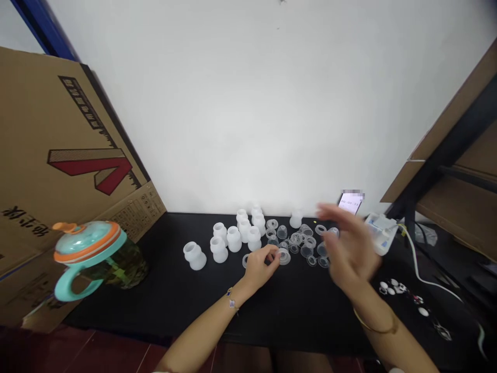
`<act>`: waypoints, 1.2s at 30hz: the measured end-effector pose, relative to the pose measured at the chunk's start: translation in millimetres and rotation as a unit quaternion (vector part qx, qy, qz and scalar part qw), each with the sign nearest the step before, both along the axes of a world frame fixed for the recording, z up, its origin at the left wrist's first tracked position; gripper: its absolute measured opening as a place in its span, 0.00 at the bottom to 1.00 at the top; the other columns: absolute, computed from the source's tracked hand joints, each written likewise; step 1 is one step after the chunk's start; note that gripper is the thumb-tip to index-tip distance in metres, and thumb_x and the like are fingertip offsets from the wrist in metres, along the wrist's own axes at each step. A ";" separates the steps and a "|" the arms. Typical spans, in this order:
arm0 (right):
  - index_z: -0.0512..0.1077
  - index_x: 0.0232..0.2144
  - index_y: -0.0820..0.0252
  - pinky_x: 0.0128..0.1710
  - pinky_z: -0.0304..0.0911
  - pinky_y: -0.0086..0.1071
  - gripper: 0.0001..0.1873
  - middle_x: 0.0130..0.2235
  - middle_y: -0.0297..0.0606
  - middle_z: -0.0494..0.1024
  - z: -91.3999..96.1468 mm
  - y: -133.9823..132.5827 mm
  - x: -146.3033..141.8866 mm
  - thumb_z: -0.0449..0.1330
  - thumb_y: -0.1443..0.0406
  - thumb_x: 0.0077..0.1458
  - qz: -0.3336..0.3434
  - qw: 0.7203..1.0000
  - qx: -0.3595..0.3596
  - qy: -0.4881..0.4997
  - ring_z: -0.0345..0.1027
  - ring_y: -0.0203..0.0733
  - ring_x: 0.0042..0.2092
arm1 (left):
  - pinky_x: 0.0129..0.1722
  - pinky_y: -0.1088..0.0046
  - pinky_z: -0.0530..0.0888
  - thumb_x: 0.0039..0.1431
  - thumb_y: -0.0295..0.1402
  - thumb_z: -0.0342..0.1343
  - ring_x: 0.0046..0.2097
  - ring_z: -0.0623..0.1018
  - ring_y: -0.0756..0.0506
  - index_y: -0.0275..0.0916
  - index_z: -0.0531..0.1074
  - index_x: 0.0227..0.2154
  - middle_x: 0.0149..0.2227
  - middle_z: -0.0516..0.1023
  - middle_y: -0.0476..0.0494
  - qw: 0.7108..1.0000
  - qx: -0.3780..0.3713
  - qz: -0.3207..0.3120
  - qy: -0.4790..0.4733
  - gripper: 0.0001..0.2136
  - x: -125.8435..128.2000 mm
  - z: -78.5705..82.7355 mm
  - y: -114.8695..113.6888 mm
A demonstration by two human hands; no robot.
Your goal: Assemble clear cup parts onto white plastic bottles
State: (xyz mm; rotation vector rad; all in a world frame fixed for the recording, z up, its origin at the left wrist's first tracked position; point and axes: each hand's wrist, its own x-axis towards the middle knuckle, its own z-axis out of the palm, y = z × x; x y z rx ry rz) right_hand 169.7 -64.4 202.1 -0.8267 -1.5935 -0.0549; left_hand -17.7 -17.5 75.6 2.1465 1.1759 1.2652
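Observation:
On the black tabletop (182, 295) lie several translucent white silicone caps (234, 239) in a group, and to their right a scatter of clear plastic rings and small cups (301, 241). My left hand (260, 267) rests on the table with its fingertips pinched at a clear ring (283, 256). My right hand (347, 246) is raised above the scatter of rings, smeared by motion, its fingers spread and apparently holding nothing.
A jug with a teal-and-orange lid (93, 256) stands at the left, against a big cardboard box (58, 155). A phone (350, 202) leans on the white wall. A white device with a cable (382, 230) and small black-and-white pieces (399, 290) lie at the right, beside a dark shelf frame (438, 160).

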 end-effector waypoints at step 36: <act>0.70 0.53 0.56 0.19 0.63 0.27 0.19 0.38 0.38 0.81 -141.6 33.9 -22.1 0.56 0.56 0.63 0.084 0.932 -0.353 0.018 0.72 0.41 0.29 | 0.32 0.75 0.73 0.66 0.34 0.52 0.30 0.78 0.50 0.43 0.69 0.45 0.37 0.80 0.50 0.999 -0.041 0.022 0.003 0.08 -0.2 -5.8 6.4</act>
